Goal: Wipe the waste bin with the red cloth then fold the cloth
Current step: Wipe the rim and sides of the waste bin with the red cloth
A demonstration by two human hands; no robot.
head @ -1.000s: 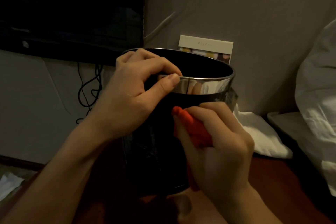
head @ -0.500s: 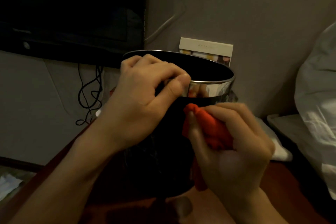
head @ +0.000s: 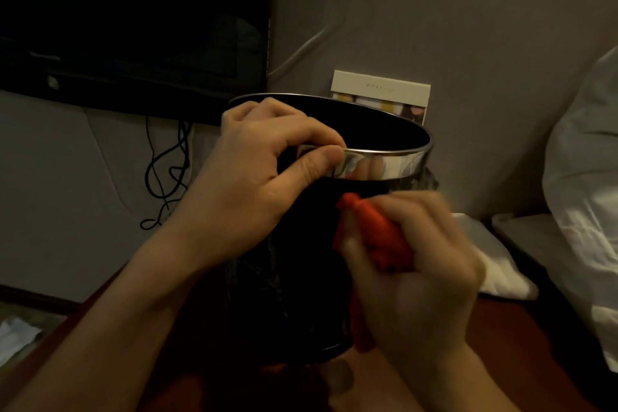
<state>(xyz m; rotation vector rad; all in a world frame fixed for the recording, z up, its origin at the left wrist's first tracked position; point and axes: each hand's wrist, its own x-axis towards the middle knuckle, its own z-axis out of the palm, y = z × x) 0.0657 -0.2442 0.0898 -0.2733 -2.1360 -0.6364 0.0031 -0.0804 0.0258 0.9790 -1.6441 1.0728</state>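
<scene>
A black waste bin [head: 301, 278] with a shiny chrome rim band stands upright on a dark reddish surface in the middle of the view. My left hand [head: 254, 177] pinches the near-left part of the rim, thumb outside and fingers over the edge. My right hand [head: 414, 264] holds a bunched red cloth [head: 378, 234] pressed against the bin's right front side, just under the chrome band. A tail of the cloth hangs down beside the bin. The right hand is motion-blurred.
A dark screen [head: 133, 20] hangs on the wall at upper left, with black cables [head: 167, 174] below it. A pale card box [head: 381, 94] leans on the wall behind the bin. White bedding [head: 585, 194] lies at right, and a white cloth [head: 495, 267] behind my right hand.
My right hand with the red cloth has moved rightward and a little upward along the bin's side. My left hand keeps its hold on the rim.
</scene>
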